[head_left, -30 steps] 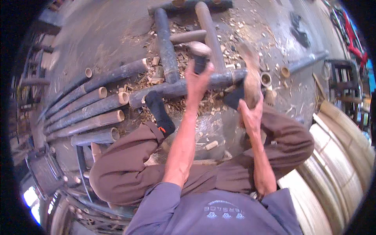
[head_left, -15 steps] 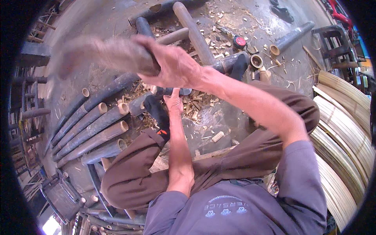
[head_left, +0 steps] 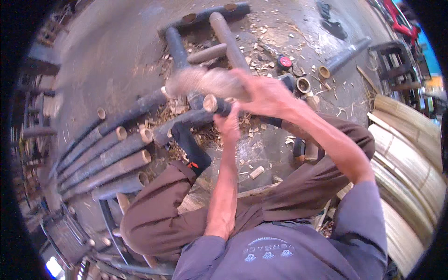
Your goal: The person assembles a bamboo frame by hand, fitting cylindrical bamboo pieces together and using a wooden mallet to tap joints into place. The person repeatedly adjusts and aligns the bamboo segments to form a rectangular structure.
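My left hand [head_left: 228, 125] is closed round a chisel [head_left: 211, 103], whose pale round handle end and dark collar stick out above my thumb; its blade is hidden. My right hand [head_left: 268, 95] grips a thick wooden mallet [head_left: 203, 84], smeared by motion, which is just above and behind the chisel's handle end. Whether the two touch I cannot tell. Beneath my hands lies a dark bamboo pole [head_left: 182, 123], with my left foot in a dark sock [head_left: 189, 142] against it. Farther off, bamboo poles are joined into a frame [head_left: 205, 19] with a short crossbar [head_left: 207, 53].
Several cut bamboo poles [head_left: 109, 149] lie side by side at the left. A red and black tape measure [head_left: 284, 62] sits among wood chips. Pale split bamboo slats [head_left: 406, 154] are stacked at the right, and another dark pole [head_left: 347, 56] lies at the far right.
My right hand has swung the mallet rightward and down, closer to the chisel. My left hand has moved a little to the right, and the chisel's handle end has shifted right with it.
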`<state>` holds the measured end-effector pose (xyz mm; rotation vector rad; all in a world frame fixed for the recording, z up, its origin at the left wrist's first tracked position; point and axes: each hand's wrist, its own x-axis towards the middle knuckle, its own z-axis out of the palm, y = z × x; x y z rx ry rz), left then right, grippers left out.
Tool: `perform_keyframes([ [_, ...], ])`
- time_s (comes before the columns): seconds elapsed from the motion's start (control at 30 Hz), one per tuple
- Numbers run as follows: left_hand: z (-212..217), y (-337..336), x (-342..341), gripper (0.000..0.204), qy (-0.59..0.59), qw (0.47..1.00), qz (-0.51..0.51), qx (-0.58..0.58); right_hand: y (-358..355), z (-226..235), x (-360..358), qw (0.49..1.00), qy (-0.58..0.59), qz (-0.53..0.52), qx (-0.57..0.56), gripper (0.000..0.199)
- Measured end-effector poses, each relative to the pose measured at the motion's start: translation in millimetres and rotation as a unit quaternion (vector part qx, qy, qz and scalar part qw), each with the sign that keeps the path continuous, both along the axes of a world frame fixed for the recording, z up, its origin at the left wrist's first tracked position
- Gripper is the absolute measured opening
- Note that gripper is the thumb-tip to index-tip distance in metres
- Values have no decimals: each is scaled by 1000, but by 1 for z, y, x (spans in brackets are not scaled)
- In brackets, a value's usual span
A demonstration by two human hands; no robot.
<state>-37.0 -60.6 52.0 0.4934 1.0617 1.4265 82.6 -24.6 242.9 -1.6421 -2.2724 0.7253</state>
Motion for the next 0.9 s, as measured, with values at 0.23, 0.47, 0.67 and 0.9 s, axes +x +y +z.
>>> perform_keyframes([
  [0.23, 35, 15, 82, 48, 364, 860, -159, 322, -92, -2, 82, 898, 140, -399, 124, 73],
  [0.47, -41, 33, 45, 52, 480, 765, -279, 328, -147, -47, 95, 854, 130, -490, 116, 62],
  [0.67, -49, 48, 49, 49, 434, 782, -274, 354, -139, -38, 75, 835, 202, -508, 61, 74],
  [0.9, -56, 55, 41, 53, 420, 804, -266, 327, -131, -37, 57, 754, 304, -564, 145, 44],
])
